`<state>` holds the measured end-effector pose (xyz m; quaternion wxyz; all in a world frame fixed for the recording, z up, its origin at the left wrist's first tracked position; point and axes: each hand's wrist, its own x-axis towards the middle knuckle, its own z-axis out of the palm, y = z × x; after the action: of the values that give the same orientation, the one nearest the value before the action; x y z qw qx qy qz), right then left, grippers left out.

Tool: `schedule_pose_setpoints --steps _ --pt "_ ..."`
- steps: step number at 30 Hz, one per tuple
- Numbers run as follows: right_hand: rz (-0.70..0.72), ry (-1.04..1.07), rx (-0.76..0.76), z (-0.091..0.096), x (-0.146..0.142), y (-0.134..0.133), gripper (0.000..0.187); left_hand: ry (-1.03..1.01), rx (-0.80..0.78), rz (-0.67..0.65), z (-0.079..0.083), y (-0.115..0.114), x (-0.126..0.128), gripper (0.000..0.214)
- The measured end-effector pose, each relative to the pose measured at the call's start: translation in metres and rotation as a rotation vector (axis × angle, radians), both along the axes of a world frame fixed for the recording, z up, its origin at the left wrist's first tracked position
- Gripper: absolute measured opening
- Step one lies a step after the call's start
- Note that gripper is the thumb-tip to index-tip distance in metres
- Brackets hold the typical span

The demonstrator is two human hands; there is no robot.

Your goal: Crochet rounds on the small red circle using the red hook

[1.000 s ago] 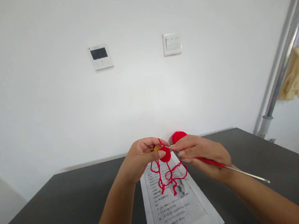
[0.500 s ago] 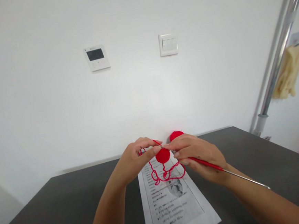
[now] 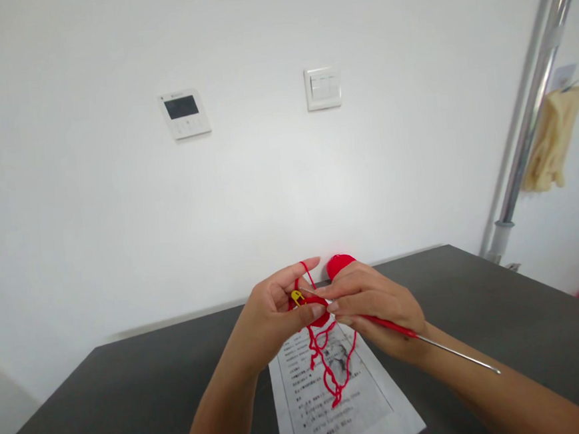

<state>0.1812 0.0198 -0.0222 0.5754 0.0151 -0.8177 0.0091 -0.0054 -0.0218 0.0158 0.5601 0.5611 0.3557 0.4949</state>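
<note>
On the dark worktop (image 3: 133, 390) the left hand (image 3: 271, 312) is raised a little above the surface, its grip pinching a small red crochet piece (image 3: 320, 315) between the thumb and the curled fingers, while the forefinger stands out straight with a strand of red yarn (image 3: 333, 367) looped over it. A yellow stitch marker (image 3: 297, 297) sits at the piece's left edge, just beside the thumb. Loose yarn hangs from the piece in tangled loops over a printed sheet (image 3: 350, 413) lying flat on the worktop beneath both hands. A ball of red yarn (image 3: 338, 264) rests farther back, near the wall and just behind the right hand (image 3: 371, 301). That hand's grip is pressed together around a crochet hook (image 3: 396, 328) close to its working end. The hook's long axis runs from the piece down and to the right, past the wrist, so the piece lies directly left of the right hand, with both hands almost touching. No container can be made out.
</note>
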Motion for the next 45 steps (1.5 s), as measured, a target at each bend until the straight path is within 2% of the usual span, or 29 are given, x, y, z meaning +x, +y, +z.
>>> schedule_pose_setpoints --steps 5,10,12,14,18,20,24,28,34,37,41,45 --pt "-0.038 0.047 -0.132 -0.004 -0.006 -0.004 0.012 0.145 0.074 0.117 0.0 -0.005 0.0 0.076" --pt "-0.097 0.038 -0.317 -0.01 -0.012 -0.009 0.01 0.419 0.272 0.451 -0.001 -0.014 0.012 0.059" --pt "-0.163 0.059 -0.299 -0.015 -0.015 -0.007 0.01 0.389 0.292 0.526 -0.003 -0.014 0.018 0.055" --pt "-0.245 0.058 -0.194 -0.022 -0.019 -0.004 0.009 0.198 0.217 0.425 -0.007 -0.009 0.022 0.059" --pt "-0.297 0.034 -0.048 -0.024 -0.022 0.0 0.01 -0.175 -0.022 0.042 -0.01 0.001 0.017 0.057" --pt "-0.259 0.05 -0.001 -0.018 -0.019 -0.004 0.004 -0.255 -0.082 -0.1 -0.009 0.003 0.013 0.048" --pt "-0.122 0.066 -0.053 0.0 -0.009 -0.015 0.016 -0.31 -0.143 -0.297 -0.006 0.004 0.008 0.039" --pt "-0.07 0.051 -0.101 0.009 0.0 -0.021 0.014 -0.351 -0.087 -0.284 -0.003 0.003 0.002 0.041" --pt "0.086 0.045 -0.222 0.009 0.002 -0.024 0.017 -0.378 0.013 -0.283 0.0 0.001 -0.003 0.041" --pt "0.103 0.026 -0.255 0.01 0.005 -0.025 0.018 -0.359 0.026 -0.287 0.001 0.002 -0.003 0.039" --pt "0.126 -0.014 -0.24 0.016 0.009 -0.026 0.016 -0.324 -0.003 -0.308 0.001 0.002 -0.005 0.037" --pt "0.089 -0.078 -0.117 0.018 0.009 -0.027 0.023 -0.329 -0.046 -0.339 -0.001 0.003 -0.006 0.036"
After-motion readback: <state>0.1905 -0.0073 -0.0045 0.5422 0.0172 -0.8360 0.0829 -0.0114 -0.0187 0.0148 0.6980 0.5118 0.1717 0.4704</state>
